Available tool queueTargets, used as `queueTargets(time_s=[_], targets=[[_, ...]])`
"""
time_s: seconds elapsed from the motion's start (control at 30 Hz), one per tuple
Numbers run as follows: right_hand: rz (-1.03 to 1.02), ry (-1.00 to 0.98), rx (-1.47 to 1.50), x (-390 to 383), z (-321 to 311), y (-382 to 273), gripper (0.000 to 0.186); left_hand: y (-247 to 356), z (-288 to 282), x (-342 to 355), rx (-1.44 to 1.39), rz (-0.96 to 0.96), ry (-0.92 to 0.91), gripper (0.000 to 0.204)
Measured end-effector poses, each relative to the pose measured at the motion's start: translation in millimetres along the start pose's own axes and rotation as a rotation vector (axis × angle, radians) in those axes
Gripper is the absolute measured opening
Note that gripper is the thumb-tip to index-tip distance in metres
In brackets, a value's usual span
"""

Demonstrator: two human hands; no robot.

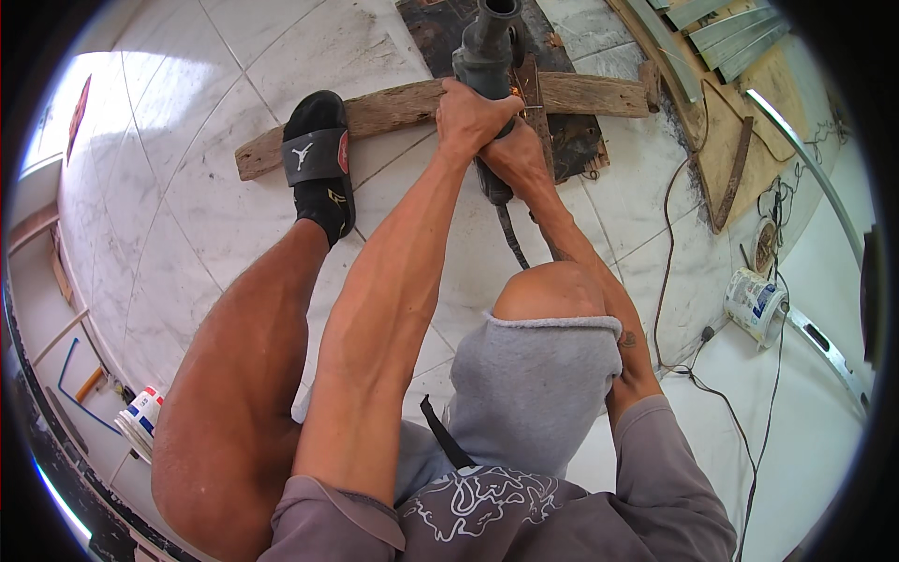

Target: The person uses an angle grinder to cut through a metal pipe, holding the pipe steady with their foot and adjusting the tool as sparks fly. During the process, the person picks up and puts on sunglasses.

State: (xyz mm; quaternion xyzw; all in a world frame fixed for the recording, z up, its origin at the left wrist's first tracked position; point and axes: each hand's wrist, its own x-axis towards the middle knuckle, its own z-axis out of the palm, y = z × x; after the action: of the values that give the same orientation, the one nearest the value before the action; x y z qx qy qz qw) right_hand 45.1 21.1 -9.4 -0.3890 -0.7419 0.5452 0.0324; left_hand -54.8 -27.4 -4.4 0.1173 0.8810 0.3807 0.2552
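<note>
Near the top middle, both hands grip a dark corded angle grinder (482,67). My left hand (468,117) wraps round its body, and my right hand (515,155) closes round the rear part just behind. A power cord (510,234) trails from its back end toward my knee. Small orange sparks show on the right side of the tool, beside a rusty metal bar (534,108). This bar lies across a weathered wooden plank (393,108). The cutting disc cannot be made out. My left foot, in a black slide sandal (314,155), presses on the plank.
Under the plank lies a dark, worn board (581,140) on white tiles. At right are a wooden sheet (721,122) with metal strips (740,37), loose cables (667,244), a white bucket (757,304) on its side and a long metal level (824,351). Another bucket (140,421) stands left.
</note>
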Motion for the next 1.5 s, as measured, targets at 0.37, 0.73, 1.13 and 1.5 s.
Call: queueTargets(time_s=[0.37,0.73,1.13,1.5], targets=[[0.023,-0.004,-0.019,-3,-2,0,0.058,2,0,-6,-0.053,-0.006,0.012,0.096],[0.043,-0.006,0.006,-3,0,2,0.062,0,0,-7,-0.052,0.009,0.019,0.093],[0.095,-0.065,-0.052,-4,-5,-4,0.068,0,0,-6,-0.051,0.010,0.010,0.094],[0.017,-0.001,-0.034,5,0,2,0.054,-2,1,3,-0.058,0.012,-0.013,0.100]])
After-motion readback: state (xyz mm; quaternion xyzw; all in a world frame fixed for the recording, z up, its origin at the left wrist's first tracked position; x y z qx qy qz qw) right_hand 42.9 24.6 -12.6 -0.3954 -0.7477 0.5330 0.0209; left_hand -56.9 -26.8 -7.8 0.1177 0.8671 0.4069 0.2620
